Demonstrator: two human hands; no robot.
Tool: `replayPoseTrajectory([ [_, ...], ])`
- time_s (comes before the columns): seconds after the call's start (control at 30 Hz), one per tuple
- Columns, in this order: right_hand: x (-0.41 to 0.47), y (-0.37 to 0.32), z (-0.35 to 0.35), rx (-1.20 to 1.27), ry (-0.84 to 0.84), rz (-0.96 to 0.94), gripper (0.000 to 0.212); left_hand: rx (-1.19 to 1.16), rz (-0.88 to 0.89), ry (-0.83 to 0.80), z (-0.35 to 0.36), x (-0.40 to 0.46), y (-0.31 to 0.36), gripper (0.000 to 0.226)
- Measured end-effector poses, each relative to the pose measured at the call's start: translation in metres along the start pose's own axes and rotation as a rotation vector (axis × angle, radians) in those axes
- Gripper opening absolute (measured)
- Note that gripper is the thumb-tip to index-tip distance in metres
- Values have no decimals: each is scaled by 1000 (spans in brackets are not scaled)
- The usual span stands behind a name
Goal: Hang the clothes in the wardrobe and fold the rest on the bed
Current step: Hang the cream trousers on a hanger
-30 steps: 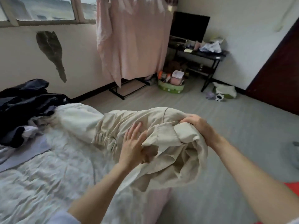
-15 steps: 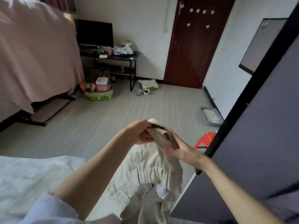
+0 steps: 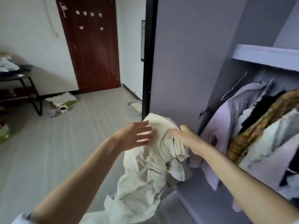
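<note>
A cream, crumpled garment (image 3: 145, 172) hangs in front of me, just outside the open grey wardrobe (image 3: 191, 62). My right hand (image 3: 182, 136) grips its gathered upper edge. My left hand (image 3: 135, 135) lies against the garment's top with fingers spread and straight. Inside the wardrobe, several clothes hang from a rail under a shelf (image 3: 265, 55): a lilac shirt (image 3: 223, 130), a mustard patterned piece (image 3: 252, 126), and white and black items. An empty wire hanger (image 3: 234, 88) hangs at the left end of the rail.
The wardrobe's black-edged door (image 3: 148, 62) stands open between me and the room. A dark red door (image 3: 90, 46) is on the far wall. A black table (image 3: 17, 78) stands at left, with small items on the floor (image 3: 61, 104) beside it.
I have turned right from the bed toward the wardrobe, so its hanging clothes now show. My left hand released its grip on the garment and now lies flat on it; the right still holds it.
</note>
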State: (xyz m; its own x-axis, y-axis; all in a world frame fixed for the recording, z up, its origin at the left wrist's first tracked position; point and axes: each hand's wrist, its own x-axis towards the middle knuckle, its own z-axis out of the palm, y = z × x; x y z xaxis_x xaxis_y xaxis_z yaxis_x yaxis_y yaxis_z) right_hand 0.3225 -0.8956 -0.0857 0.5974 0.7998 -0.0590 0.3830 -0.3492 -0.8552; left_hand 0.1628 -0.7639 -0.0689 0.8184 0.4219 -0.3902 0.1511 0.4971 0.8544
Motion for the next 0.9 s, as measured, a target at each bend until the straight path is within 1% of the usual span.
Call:
replayPoseTrajectory([
  [0.07,2,-6,-12,217,45,137,12,150,74,-44,9,3,-12,31],
  [0.1,-3,-4,-25,365,119,222,11,231,118,-90,21,6,-18,39],
  [0.13,-4,-5,-29,498,171,300,14,298,168,-107,24,6,-23,52],
  [0.2,-14,-3,-47,696,305,381,23,461,235,-207,39,11,-34,74],
  [0.3,-27,-11,-71,834,422,395,26,635,276,-364,66,20,-45,89],
  [0.37,-33,-24,-86,899,421,382,27,641,362,-372,88,28,-51,98],
  [0.43,-39,-35,-101,998,395,342,28,624,472,-318,112,40,-57,103],
  [0.47,-40,-40,-105,1063,377,311,28,629,507,-277,119,45,-60,103],
  [0.5,-42,-43,-111,1127,359,279,27,650,538,-221,126,52,-61,95],
  [0.53,-40,-42,-116,1164,340,265,30,682,562,-135,130,60,-61,78],
  [0.6,-32,-32,-126,1199,300,290,42,811,615,55,132,77,-56,35],
  [0.63,-29,-26,-131,1184,286,324,43,864,639,103,131,85,-52,24],
  [0.67,-23,-18,-138,1105,284,361,37,907,651,120,132,92,-46,19],
  [0.7,-18,-9,-146,944,284,400,28,957,650,117,134,99,-39,18],
  [0.73,-9,3,-160,692,292,432,21,1013,652,119,139,107,-32,18],
  [0.77,-3,14,-172,387,286,454,19,1069,658,128,142,113,-27,16],
  [0.8,6,25,-186,93,280,462,26,1119,668,151,147,120,-22,15],
  [0.83,18,36,-202,-141,287,450,32,1171,681,179,155,131,-16,17],
  [0.87,28,43,-212,-297,329,420,37,1231,701,212,161,139,-11,20],
  [0.9,41,50,-222,-396,407,373,37,1291,717,255,167,147,-4,25],
])
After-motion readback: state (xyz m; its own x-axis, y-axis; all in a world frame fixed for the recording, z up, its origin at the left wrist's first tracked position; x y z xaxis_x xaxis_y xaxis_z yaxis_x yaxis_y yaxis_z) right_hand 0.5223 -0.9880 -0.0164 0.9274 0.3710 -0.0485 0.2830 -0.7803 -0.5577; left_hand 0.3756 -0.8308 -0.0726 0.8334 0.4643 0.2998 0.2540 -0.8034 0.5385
